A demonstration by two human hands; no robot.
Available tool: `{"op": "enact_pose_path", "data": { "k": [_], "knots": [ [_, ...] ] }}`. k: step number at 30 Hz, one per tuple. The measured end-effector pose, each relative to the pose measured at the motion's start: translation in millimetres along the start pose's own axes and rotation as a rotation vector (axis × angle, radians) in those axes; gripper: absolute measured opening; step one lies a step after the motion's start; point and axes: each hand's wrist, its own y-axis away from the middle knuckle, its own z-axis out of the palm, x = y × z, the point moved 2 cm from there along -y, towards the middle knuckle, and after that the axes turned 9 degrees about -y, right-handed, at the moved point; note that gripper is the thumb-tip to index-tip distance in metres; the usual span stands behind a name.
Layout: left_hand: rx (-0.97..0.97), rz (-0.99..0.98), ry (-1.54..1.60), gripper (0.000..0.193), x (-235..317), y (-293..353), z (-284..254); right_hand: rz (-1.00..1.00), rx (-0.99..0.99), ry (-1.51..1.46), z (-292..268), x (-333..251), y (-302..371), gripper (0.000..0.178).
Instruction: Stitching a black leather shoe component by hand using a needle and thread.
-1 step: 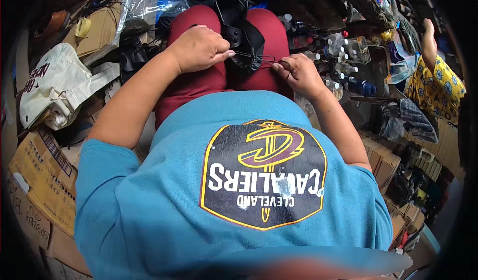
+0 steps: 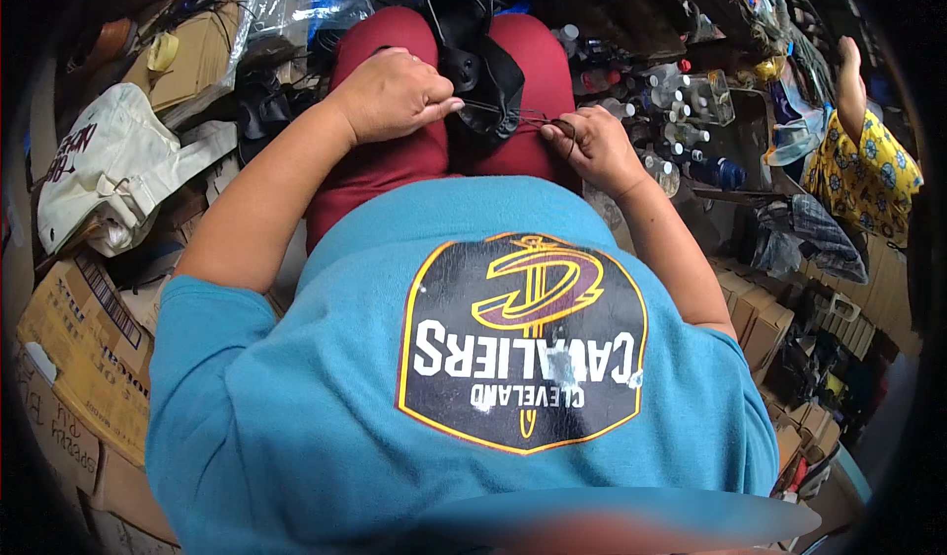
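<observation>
A black leather shoe upper [image 2: 493, 86] is held between my knees, its opening facing up. Thin dark thread [image 2: 533, 119] stretches across its near end, from one hand to the other. My left hand [image 2: 400, 96] is closed in a fist over my left thigh, with the thread pinched at the thumb. On the other side, my right hand [image 2: 599, 148] is closed too, gripping the thread by my right thigh. A small dark loop or piece shows at its fingertips; I cannot make out what it is. Both hands are apart from the upper itself.
Several plastic bottles [image 2: 676, 111] stand to the right, beside my right hand. A white cloth bag [image 2: 109, 165] lies at the left, above cardboard boxes [image 2: 89, 348]. Another black shoe piece [image 2: 258, 121] is left of my knee. A person's yellow patterned clothing [image 2: 863, 175] shows far right.
</observation>
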Motion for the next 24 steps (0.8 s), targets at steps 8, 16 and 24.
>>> {"op": "enact_pose_path", "data": {
  "k": [8, 16, 24],
  "knots": [
    [0.016, -0.034, -0.060, 0.032, 6.9, 15.8, -0.4, 0.041, -0.052, -0.019, 1.8, 10.5, 8.0, 0.038],
    [0.068, -0.088, -0.236, 0.026, 19.2, 24.2, -0.9, 0.607, 0.154, -1.217, -19.9, 24.6, 8.0, 0.029],
    [0.183, -0.057, -0.203, 0.029, 21.5, 23.7, -0.3, 0.329, -0.262, -0.294, -30.2, -30.6, -52.5, 0.040]
  ]
}}
